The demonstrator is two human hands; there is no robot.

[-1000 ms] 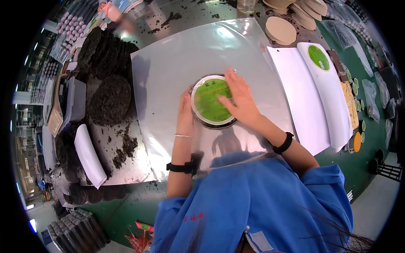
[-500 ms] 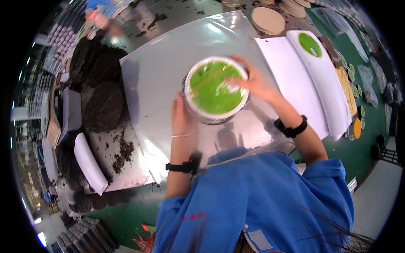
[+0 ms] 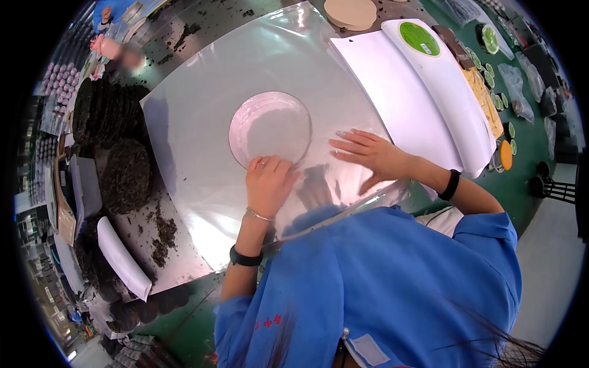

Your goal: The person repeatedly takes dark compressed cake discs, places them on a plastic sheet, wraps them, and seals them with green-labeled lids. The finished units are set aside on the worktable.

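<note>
A round, see-through disc [image 3: 270, 126] with a thin rim and a pinkish sheen lies over the clear plastic sheet [image 3: 202, 122] on the table; whether it is a shallow lid or a cut film I cannot tell. My left hand [image 3: 268, 183] is closed at its near edge, fingers curled and pressed together there. To the right, my right hand [image 3: 373, 154] has its fingers spread over the sheet, with nothing in it.
Dark round tea cakes [image 3: 110, 113] are stacked at the left, with crumbs [image 3: 164, 236] nearby. White paper sheets [image 3: 392, 92] bearing a green round label [image 3: 419, 38] lie at the right. Tan discs [image 3: 350, 13] sit at the back. A person's hand [image 3: 105, 46] shows far left.
The round pack with the green top has left my hands, and a similar green round pack now shows at the far right. My left hand has come to the clear disc; my right hand has opened.
</note>
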